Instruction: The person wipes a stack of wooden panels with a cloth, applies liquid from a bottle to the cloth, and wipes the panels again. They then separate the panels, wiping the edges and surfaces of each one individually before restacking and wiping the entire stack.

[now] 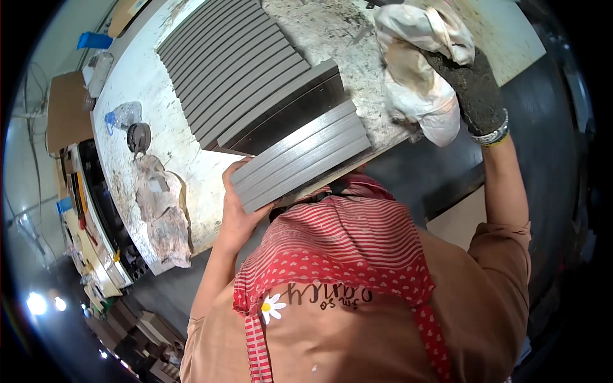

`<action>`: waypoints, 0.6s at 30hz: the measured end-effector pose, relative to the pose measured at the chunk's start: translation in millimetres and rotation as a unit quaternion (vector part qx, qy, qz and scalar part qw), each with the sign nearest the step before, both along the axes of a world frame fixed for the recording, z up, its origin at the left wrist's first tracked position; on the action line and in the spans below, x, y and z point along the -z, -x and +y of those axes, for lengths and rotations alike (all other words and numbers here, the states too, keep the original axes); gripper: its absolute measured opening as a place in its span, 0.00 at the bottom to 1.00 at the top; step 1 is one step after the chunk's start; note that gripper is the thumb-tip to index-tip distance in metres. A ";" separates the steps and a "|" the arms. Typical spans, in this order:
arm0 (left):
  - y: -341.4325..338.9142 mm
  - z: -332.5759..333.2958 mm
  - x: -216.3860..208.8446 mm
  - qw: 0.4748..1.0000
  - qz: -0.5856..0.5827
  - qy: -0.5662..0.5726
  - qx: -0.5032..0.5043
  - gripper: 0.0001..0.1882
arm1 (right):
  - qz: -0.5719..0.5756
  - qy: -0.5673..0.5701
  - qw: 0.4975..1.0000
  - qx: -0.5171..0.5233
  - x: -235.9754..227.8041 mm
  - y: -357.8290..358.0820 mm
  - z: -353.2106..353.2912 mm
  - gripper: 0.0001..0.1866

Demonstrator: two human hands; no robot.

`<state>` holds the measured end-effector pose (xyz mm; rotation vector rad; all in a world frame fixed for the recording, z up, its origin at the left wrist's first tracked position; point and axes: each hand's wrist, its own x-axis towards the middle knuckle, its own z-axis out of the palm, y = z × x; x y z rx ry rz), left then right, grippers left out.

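My bare left hand [237, 216] is closed around the left end of a grey grooved metal-looking bar [303, 156], thumb on one side and fingers hidden beneath. The bar lies tilted along the near edge of the table, its upper face shiny. Just beyond it, a long row of similar grey bars [233, 64] is packed side by side. At the right, my right hand [472, 92] wears a dark, dirty glove and grips a bunched white cloth [421, 83] with brown stains; its fingertips are hidden in the folds.
The white worktable [204, 191] is smudged with dark dirt. On its left part are a crumpled stained rag [163, 214], a dark roll of tape [138, 138] and a clear plastic bottle [126, 116] with a blue cap. Farther left stands a shelf with tools [80, 198].
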<state>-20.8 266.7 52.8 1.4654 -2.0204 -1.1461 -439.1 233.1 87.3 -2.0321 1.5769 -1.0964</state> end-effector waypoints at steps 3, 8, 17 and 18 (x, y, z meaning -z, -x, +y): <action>0.3 2.5 -2.9 0.999 0.029 -0.028 -0.028 0.43 | 0.438 0.135 0.888 -0.040 -19.4 0.2 -18.2 0.21; -4.3 6.9 -5.3 0.977 0.071 -0.179 -0.088 0.43 | -0.033 0.126 0.921 -0.368 -40.5 -104.5 -55.3 0.21; -10.0 7.1 -2.3 0.987 0.123 -0.105 -0.020 0.31 | 0.166 0.096 0.832 -0.521 -2.8 -219.6 -31.4 0.20; -26.8 16.6 15.4 0.907 0.295 -0.279 -0.111 0.30 | 0.116 0.132 0.841 -0.513 12.2 -236.3 -29.3 0.19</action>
